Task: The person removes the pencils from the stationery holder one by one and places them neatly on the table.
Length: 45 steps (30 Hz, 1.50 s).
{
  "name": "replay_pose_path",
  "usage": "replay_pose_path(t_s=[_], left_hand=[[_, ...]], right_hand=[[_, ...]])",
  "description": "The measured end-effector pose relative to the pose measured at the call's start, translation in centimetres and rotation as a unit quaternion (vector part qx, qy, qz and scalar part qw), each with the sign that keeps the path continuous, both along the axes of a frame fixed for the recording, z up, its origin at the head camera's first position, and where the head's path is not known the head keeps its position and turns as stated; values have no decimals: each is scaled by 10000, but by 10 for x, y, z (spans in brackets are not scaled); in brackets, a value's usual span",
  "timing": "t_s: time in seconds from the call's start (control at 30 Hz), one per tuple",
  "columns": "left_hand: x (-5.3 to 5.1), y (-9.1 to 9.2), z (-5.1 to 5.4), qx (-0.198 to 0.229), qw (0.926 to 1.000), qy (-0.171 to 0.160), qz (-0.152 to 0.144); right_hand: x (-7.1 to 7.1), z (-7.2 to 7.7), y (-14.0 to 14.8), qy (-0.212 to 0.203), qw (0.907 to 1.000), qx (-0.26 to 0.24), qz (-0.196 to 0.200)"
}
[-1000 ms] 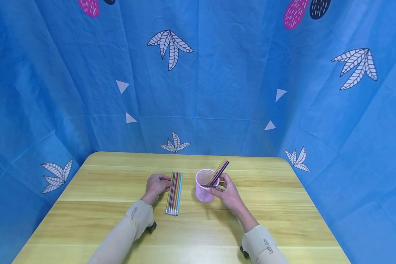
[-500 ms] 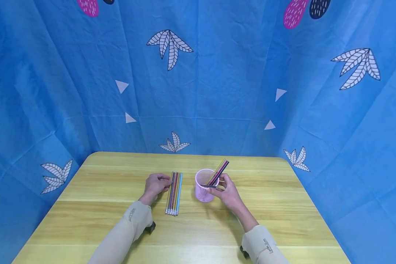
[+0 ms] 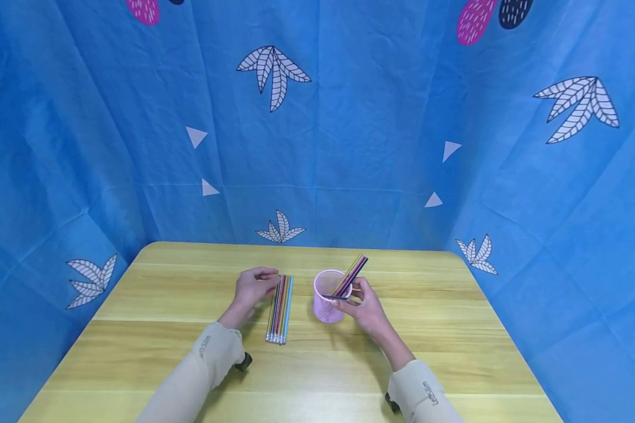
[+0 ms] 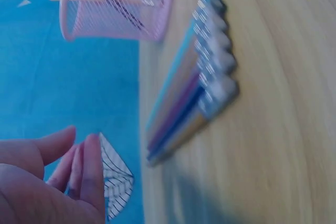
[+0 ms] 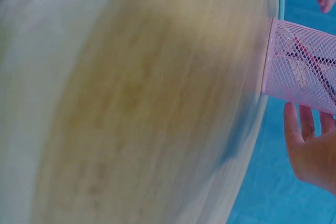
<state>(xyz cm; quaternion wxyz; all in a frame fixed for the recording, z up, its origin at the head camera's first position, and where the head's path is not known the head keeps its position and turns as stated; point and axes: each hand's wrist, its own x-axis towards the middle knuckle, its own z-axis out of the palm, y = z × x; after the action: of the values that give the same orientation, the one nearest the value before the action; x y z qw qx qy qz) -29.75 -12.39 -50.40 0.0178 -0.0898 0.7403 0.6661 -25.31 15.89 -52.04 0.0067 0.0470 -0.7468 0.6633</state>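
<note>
My left hand (image 3: 254, 287) hovers over the far left end of a row of pencils (image 3: 280, 311). In the left wrist view the fingers (image 4: 90, 169) are loosely bent, hold nothing and stand apart from the pencils (image 4: 184, 100), whose metal-banded eraser ends point toward the camera. My right hand (image 3: 367, 305) holds a pink mesh pen holder (image 3: 328, 310) by its right side. Several pencils (image 3: 353, 273) lean to the right inside it. A dark slim thing (image 3: 335, 298) crosses its front rim by the thumb. In the right wrist view the fingers (image 5: 307, 121) lie along the mesh wall.
The wooden table (image 3: 428, 352) carries the pencil row to the left of the pen holder, with a narrow gap between them. A blue patterned curtain (image 3: 349, 147) hangs behind the table and along both sides.
My left hand has shifted away from me and up, from the pencils' left side toward their far ends. The right hand and the pen holder stay where they were.
</note>
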Motion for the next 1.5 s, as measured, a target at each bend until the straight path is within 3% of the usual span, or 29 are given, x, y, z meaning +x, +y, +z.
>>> replay_pose_path(t_s=[0.2,0.37,0.5,0.67,0.87,1.07,1.27,1.5], left_hand=[[3,21,17,-61,9982,463,-367],[2,43,25,-8,9914,917,-929],[-1,60,27,-83,9850,1145,-1285],[-8,74,28,-96,9798,1362,-1463],[-11,81,24,-49,9794,1291,-1552],[-17,87,23,-99,9773,1357,-1621],[-23,95,18,-232,9736,1175,-1943],[-22,100,17,-423,9722,1302,-1898]], right_hand=[[-1,1,0,-16,10000,-1,-22],[-2,0,1,-1,10000,49,47],[-3,-1,3,-69,9996,-11,281],[-6,-2,9,-182,9962,-99,850],[-6,-8,17,-241,9917,69,1258],[-8,-8,19,-343,9864,-145,1599],[-9,-8,19,-551,9850,-124,1632],[-10,-8,18,-525,9822,-195,1794]])
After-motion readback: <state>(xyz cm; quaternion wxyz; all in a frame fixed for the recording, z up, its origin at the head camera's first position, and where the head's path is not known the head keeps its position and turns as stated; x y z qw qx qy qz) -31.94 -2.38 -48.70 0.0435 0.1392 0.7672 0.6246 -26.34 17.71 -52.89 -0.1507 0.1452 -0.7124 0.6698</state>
